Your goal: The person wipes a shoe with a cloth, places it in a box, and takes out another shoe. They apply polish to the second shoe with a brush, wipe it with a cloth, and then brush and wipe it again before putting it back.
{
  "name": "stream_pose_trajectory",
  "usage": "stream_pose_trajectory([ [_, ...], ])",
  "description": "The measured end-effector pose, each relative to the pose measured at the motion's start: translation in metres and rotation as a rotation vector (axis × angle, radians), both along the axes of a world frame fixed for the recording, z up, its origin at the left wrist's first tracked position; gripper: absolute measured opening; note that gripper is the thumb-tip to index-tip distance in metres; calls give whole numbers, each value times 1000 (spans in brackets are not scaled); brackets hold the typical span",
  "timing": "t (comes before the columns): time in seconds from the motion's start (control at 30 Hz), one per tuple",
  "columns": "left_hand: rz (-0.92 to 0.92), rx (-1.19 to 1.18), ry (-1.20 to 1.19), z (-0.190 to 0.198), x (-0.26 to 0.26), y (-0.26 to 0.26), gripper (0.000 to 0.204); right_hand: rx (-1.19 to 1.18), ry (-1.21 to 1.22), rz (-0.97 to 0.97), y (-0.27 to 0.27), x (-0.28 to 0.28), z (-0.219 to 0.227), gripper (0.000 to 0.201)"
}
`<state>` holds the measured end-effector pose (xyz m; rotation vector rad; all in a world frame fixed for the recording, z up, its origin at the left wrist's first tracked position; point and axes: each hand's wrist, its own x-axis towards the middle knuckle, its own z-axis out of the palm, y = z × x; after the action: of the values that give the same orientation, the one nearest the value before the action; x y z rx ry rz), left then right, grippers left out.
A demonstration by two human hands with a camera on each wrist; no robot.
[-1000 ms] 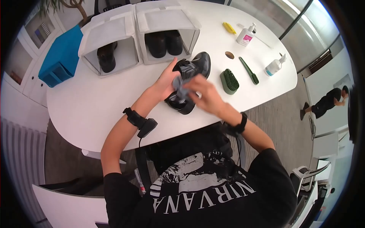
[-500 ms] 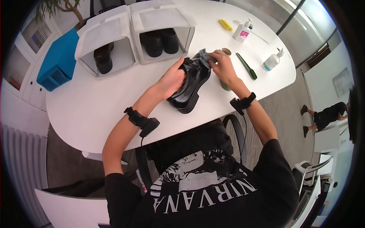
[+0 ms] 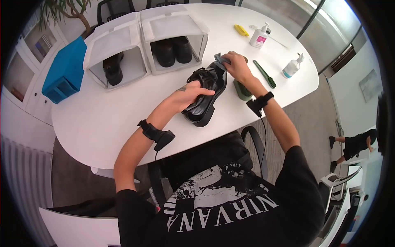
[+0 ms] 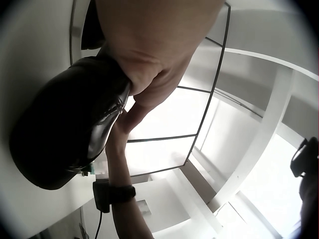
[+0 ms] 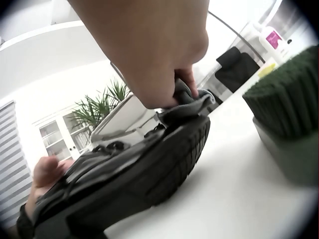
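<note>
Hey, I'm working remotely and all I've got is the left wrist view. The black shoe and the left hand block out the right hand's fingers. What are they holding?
Observer: The right hand pinches a grey cloth.
Operator: Okay, and which part of the black shoe is that cloth on? I can't see it from here.
Observer: It's against the toe end of the black shoe, as both the head and right wrist views show.
</note>
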<state>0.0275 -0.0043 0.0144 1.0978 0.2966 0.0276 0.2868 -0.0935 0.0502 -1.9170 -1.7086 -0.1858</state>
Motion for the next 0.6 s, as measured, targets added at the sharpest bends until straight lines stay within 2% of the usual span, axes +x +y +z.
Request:
stream_pose_trajectory([
  [0.1, 17, 153, -15, -3, 1, -3, 27, -35, 113, 175, -15, -24, -9, 30],
  [0.13, 10, 152, 7, -18, 8, 4, 28, -24, 52, 226, -25, -39, -5, 28],
  [0.2, -3, 130, -46, -3, 9, 4, 24, -60, 59, 150, -19, -30, 2, 26],
  [0.23, -26, 108, -48, -5, 5, -2, 23, -74, 48, 92, -9, -11, -3, 25],
  [0.27, -20, 110, -37, -10, 5, 1, 20, 1, -100, 68, 6, 4, -6, 24],
  [0.3, -20, 104, -14, -14, 3, 2, 18, 7, -76, 35, 13, 5, -8, 25],
  [0.4, -11, 130, -3, -1, 1, -1, 19, -77, 37, 237, -10, -19, -5, 28],
  [0.43, -34, 281, 17, 6, 1, 4, 22, -169, -29, 208, -25, -36, 10, 29],
  [0.5, -101, 572, 93, 7, -12, 13, 29, -385, 4, 217, -38, -39, 34, 28],
  [0.53, -210, 730, 118, 11, -14, 25, 40, -361, -39, 210, -41, -36, 35, 27],
  [0.57, -249, 773, 70, 21, -22, 30, 39, -341, -79, 198, -43, -32, 33, 27],
  [0.6, -292, 915, 39, 21, -27, 41, 40, -287, -47, 225, -45, -35, 29, 26],
])
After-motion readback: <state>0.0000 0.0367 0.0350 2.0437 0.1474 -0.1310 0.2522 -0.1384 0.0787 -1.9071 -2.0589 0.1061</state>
